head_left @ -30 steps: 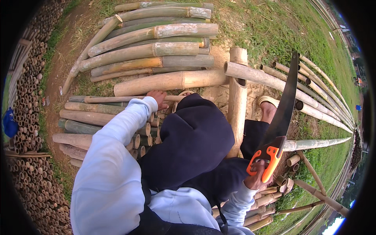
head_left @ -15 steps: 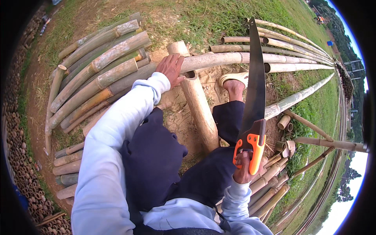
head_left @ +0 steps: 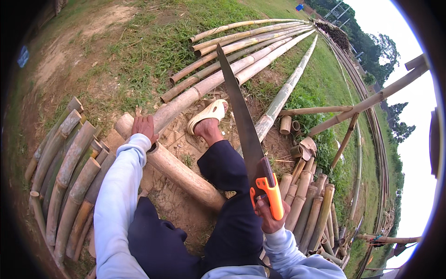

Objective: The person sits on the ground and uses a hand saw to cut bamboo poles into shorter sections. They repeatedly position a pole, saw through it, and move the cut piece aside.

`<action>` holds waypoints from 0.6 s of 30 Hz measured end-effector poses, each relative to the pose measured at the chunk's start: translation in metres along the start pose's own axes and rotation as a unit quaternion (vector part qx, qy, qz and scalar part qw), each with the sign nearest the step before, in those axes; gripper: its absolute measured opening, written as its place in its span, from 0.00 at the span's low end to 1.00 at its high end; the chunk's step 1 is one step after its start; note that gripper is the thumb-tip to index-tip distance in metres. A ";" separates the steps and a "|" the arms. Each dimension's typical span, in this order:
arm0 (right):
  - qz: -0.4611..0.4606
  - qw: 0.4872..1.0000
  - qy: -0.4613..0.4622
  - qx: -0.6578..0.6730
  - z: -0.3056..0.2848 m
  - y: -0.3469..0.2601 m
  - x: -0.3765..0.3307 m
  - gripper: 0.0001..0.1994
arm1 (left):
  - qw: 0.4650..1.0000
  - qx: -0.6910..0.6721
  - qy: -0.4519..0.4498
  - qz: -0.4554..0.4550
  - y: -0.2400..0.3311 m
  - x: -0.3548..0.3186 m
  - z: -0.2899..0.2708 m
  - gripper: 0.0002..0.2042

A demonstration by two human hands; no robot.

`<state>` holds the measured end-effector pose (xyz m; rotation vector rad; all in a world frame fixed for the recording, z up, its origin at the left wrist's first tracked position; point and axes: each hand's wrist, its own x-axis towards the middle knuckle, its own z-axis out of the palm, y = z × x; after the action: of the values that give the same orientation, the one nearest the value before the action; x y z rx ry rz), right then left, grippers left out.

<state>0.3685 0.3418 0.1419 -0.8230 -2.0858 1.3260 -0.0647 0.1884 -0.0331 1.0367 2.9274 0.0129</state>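
- Nearest me, at five o'clock, the right hand (head_left: 270, 217) is closed around the orange handle of the saw (head_left: 251, 139), whose dark blade rises toward twelve.
- At nine, the left hand (head_left: 143, 127) lies on the near end of the pole (head_left: 197, 93); I cannot tell whether its fingers close around it.
- That pole meets the log (head_left: 186, 171) beneath the hand and runs off toward one o'clock.
- I see the sandal (head_left: 206, 116) just beside the pole, at eleven.
- Cut lengths (head_left: 74, 156) lie at eight; more stacked pieces (head_left: 304, 218) at four.
- Farthest, trees (head_left: 376, 69) at two.
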 end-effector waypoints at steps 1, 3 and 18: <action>-0.008 1.000 -0.003 -0.004 0.000 -0.005 0.001 0.07 | 1.000 0.008 0.009 0.002 -0.001 -0.004 -0.004 0.34; -0.017 1.000 -0.011 -0.012 0.000 -0.011 0.000 0.07 | 1.000 0.000 0.002 0.009 -0.003 -0.016 -0.031 0.33; -0.038 0.992 -0.035 0.114 0.006 -0.015 -0.013 0.05 | 0.982 0.027 -0.093 -0.159 -0.259 -0.452 -0.063 0.45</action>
<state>0.3698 0.3232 0.1521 -0.6007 -1.9496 1.5362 0.1212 -0.2975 0.0391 0.5288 2.8945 -0.1653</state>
